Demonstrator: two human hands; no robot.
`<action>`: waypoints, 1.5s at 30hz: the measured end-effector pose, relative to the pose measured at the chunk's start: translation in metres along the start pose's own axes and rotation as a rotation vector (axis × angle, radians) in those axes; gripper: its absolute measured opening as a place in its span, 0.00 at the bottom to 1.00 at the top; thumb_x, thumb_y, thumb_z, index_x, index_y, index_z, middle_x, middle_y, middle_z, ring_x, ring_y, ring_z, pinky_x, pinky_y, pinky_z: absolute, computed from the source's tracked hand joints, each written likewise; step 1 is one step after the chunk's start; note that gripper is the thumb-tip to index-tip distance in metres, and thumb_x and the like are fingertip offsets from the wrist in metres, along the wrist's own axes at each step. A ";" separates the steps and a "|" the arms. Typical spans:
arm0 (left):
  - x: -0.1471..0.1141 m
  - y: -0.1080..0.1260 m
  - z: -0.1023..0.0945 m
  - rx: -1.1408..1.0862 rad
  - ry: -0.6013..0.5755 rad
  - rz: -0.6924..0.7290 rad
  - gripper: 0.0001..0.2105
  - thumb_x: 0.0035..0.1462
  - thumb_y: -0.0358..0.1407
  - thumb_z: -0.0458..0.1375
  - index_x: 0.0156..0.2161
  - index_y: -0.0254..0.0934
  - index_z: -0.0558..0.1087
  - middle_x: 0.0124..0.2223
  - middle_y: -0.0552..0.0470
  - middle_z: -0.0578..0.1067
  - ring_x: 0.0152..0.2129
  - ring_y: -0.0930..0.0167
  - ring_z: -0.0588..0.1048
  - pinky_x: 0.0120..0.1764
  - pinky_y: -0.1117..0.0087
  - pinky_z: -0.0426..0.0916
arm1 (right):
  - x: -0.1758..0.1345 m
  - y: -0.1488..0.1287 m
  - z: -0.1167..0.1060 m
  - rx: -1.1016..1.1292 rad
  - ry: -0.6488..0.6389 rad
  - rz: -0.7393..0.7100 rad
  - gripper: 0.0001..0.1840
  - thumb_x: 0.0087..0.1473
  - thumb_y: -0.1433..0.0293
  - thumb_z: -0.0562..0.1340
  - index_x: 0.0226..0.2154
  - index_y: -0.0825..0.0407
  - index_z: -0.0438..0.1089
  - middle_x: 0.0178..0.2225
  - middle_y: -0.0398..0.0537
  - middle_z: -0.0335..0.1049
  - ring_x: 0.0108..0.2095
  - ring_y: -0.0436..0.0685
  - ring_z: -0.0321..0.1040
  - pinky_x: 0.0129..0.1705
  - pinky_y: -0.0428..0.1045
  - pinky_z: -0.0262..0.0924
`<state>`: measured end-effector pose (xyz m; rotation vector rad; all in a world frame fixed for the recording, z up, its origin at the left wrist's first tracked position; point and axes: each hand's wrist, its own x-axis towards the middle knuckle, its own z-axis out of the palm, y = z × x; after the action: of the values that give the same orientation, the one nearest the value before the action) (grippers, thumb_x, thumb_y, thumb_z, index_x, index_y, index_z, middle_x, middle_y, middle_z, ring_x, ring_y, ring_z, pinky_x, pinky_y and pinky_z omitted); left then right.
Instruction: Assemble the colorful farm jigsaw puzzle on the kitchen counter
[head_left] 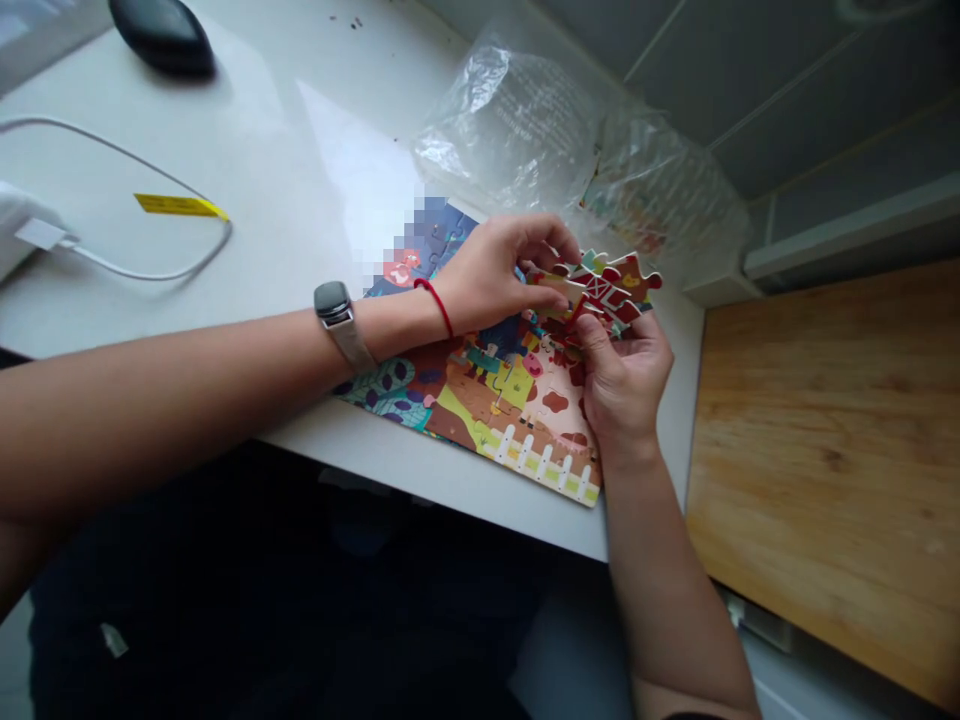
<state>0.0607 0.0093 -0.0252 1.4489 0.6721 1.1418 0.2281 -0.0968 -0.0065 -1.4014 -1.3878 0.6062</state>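
A farm-themed jigsaw puzzle, with a spotted cow and a white fence, lies on the white table in front of me. Above its far right part, my right hand is closed around a bunch of loose puzzle pieces, its thumb on the near side. My left hand reaches in from the left, thumb and fingers pinching a puzzle piece against that bunch. The left wrist carries a watch and a red cord. Part of the jigsaw is hidden beneath my left forearm and hand.
Behind the puzzle lies a crumpled clear plastic bag with coloured printed pieces showing inside. A black mouse and a white cable with a yellow tag are on the left. A wooden surface adjoins the right side.
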 end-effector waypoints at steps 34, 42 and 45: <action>-0.013 0.009 -0.004 0.595 -0.435 0.214 0.47 0.48 0.25 0.68 0.70 0.37 0.51 0.64 0.37 0.69 0.60 0.58 0.71 0.58 0.62 0.67 | -0.002 -0.015 -0.002 -0.363 -0.187 -0.096 0.34 0.54 0.55 0.72 0.61 0.47 0.68 0.57 0.53 0.73 0.56 0.65 0.71 0.62 0.63 0.64; -0.012 0.021 -0.008 0.440 -0.385 0.270 0.47 0.52 0.22 0.63 0.73 0.39 0.47 0.60 0.39 0.73 0.56 0.60 0.75 0.56 0.62 0.70 | 0.000 -0.011 0.001 -0.107 -0.070 0.066 0.33 0.56 0.57 0.71 0.60 0.51 0.69 0.56 0.56 0.76 0.54 0.65 0.76 0.59 0.62 0.69; -0.011 0.026 -0.010 0.441 -0.396 0.303 0.44 0.56 0.23 0.62 0.73 0.43 0.49 0.62 0.40 0.71 0.56 0.61 0.74 0.56 0.63 0.70 | 0.002 -0.009 0.002 -0.085 -0.044 0.088 0.33 0.55 0.57 0.72 0.60 0.52 0.69 0.57 0.57 0.75 0.55 0.66 0.75 0.60 0.62 0.68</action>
<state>0.0429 -0.0020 -0.0043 2.1406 0.4467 0.9174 0.2234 -0.0961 0.0013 -1.5311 -1.4065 0.6445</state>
